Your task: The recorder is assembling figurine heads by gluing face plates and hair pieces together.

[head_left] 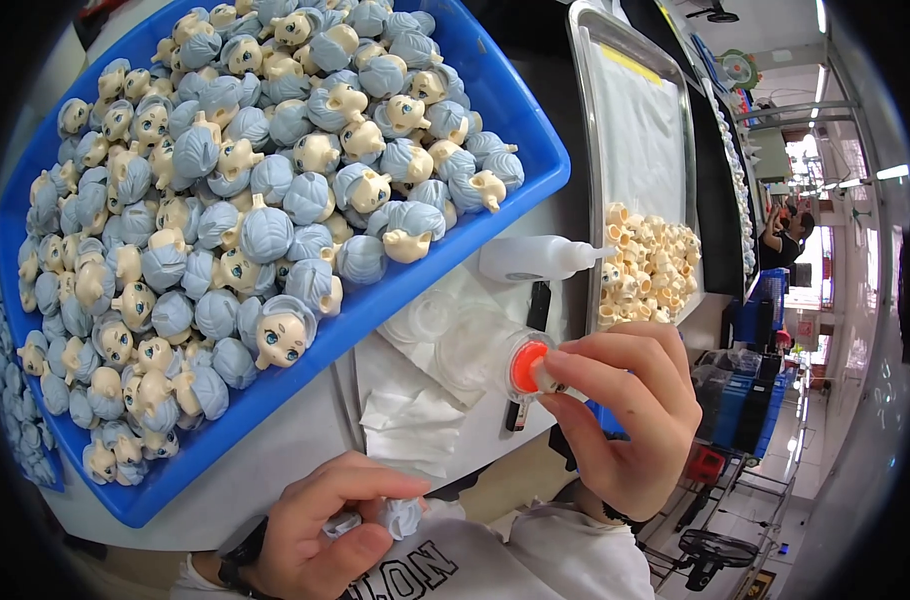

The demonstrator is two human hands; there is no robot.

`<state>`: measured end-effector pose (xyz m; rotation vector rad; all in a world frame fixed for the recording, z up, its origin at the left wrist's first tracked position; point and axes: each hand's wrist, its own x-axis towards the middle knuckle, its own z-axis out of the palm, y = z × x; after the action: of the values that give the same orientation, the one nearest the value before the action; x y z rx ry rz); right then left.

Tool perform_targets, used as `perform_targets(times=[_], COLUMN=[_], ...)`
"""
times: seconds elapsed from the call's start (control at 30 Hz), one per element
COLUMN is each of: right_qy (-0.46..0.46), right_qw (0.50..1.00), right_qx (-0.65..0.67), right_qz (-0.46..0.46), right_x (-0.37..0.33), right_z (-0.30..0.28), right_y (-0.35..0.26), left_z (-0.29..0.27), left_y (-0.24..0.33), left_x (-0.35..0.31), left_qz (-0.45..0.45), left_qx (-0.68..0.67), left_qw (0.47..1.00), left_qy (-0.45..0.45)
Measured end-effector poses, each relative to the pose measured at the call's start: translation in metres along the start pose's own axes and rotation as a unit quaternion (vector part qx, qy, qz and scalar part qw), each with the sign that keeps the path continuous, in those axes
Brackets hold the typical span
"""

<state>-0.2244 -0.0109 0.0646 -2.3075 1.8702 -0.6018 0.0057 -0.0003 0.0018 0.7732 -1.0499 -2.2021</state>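
My left hand (325, 525) is closed round a blue-grey doll hair piece (402, 517), low in front of my shirt. Another bit of blue-grey shows between its fingers. Between the thumb and fingertips of my right hand (630, 410) is a small cream doll part (548, 380), mostly hidden by the fingers. This part is right at the mouth of a small clear jar (515, 368) with bright orange inside; I cannot tell if it touches the orange. To the left, a large blue bin (550, 170) is heaped with doll heads (287, 332) with cream faces and blue-grey hair.
A white squeeze bottle (530, 258) lies with its nozzle by a metal tray (587, 120) of small cream parts (645, 270). White cloths (410, 430) and a black stick-like tool (538, 305) lie near the jar. Further right are a person (790, 240) and a fan (715, 550).
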Motion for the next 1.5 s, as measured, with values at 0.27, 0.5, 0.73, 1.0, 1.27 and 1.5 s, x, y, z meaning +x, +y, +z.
perform_targets(times=[0.27,0.5,0.73,1.0,1.27,1.5], right_qy=[-0.017,0.008,0.128,0.068,0.042,0.055], right_qw=[1.000,0.999,0.980,0.954,0.968,0.961], right_qx=[0.003,0.047,0.151,0.282,0.237,0.261], right_qz=[-0.001,0.011,0.035,-0.076,-0.072,-0.077], right_x=[0.000,-0.007,-0.030,-0.043,-0.033,-0.053], right_z=[-0.001,-0.001,0.016,0.036,0.037,0.043], right_y=[0.003,0.006,0.001,-0.023,-0.041,-0.038], left_z=[-0.001,0.002,-0.008,-0.002,-0.008,-0.010], left_y=[0.002,-0.003,-0.013,-0.012,-0.013,-0.008], left_x=[0.001,-0.003,-0.001,0.004,-0.002,-0.003], left_qz=[-0.004,-0.009,0.027,-0.006,0.060,-0.012], left_qx=[0.047,0.029,0.013,-0.012,0.001,0.026], left_qw=[0.999,0.997,0.998,0.995,0.998,0.998], left_qy=[-0.025,0.073,0.059,0.095,0.018,-0.055])
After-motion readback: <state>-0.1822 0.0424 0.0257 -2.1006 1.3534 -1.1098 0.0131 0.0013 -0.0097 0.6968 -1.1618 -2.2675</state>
